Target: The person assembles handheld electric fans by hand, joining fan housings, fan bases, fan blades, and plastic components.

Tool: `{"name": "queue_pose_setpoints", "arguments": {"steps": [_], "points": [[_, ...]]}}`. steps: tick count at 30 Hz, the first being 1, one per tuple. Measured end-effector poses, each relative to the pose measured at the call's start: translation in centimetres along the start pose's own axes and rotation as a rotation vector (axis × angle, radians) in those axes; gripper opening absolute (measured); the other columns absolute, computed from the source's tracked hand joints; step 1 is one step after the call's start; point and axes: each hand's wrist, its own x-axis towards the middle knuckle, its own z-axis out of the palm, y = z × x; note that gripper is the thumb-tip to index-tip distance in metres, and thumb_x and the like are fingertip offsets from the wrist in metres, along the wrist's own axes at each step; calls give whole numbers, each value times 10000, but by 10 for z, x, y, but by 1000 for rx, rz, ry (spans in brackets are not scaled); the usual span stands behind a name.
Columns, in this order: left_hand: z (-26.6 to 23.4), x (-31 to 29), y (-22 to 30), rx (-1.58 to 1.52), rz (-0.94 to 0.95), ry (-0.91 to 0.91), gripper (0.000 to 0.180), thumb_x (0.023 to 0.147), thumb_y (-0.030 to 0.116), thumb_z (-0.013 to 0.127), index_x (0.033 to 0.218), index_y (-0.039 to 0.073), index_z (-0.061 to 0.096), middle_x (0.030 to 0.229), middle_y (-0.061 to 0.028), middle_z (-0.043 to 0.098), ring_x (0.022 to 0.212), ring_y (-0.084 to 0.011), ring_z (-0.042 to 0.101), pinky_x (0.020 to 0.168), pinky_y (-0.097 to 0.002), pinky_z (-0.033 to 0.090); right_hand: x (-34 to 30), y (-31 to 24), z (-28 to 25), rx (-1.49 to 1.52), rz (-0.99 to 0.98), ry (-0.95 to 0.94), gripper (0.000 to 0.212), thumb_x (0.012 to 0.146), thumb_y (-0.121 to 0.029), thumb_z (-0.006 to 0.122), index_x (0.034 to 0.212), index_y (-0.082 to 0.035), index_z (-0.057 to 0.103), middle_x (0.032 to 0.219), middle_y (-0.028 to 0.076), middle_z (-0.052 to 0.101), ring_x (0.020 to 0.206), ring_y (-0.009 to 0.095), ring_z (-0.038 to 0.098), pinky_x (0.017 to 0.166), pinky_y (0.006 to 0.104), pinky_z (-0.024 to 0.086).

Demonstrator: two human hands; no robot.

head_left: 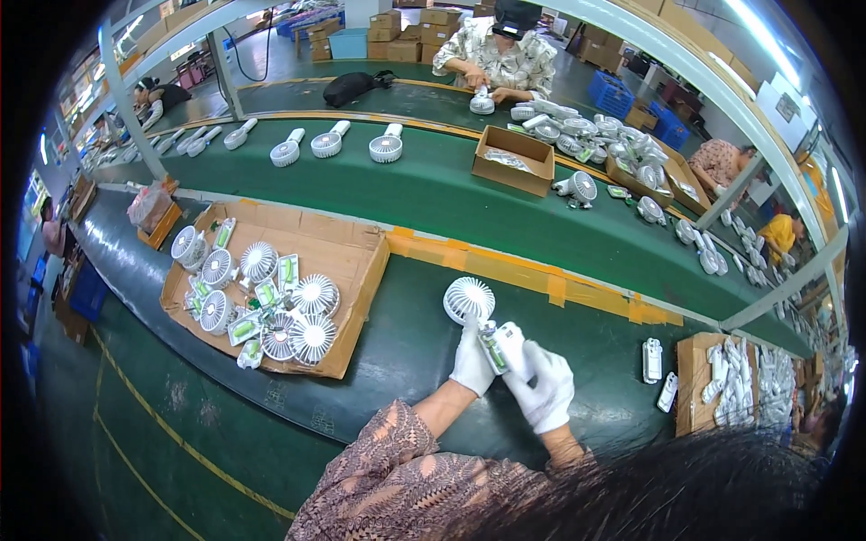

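A white handheld fan [469,299] rests with its round head on the dark green work surface, its handle pointing toward me. My left hand [471,362], in a white glove, is closed around that handle. The handle is uncovered, and green and metallic parts [493,347] show inside it. Just to its right, a white handle cover [512,346] is pinched by my right hand [545,389], also gloved. The cover is tilted close alongside the handle; whether the two touch I cannot tell. Some of my right fingertips are hidden behind the cover.
To the left, a shallow cardboard tray [365,311] holds several fans with uncovered handles. A cardboard box [690,383] of white handle parts stands at right, two loose pieces [652,361] beside it. Beyond the taped ledge [550,284], a green conveyor [424,194] carries fans; a co-worker [501,59] handles one.
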Motion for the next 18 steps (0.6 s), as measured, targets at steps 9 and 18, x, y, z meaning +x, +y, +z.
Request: {"name": "queue_pose_setpoints", "arguments": {"steps": [9,18], "points": [[-10,0,0,66,-8,-67,587,882,619,285,1008,90,508,917,-113,576,865,-264,568,790,-406,474,9,-8,22,-146,-35,-88,451,644,-324,713,1015,-88,616,898,108,633,770,291,591,675,382,445],[-7,-4,-1,29,-76,-67,477,910,537,341,1009,97,496,935,-106,574,880,-275,570,811,-432,474,16,0,25,-211,-46,-242,422,689,-376,665,1013,-113,597,743,98,614,682,275,590,618,384,424]]}}
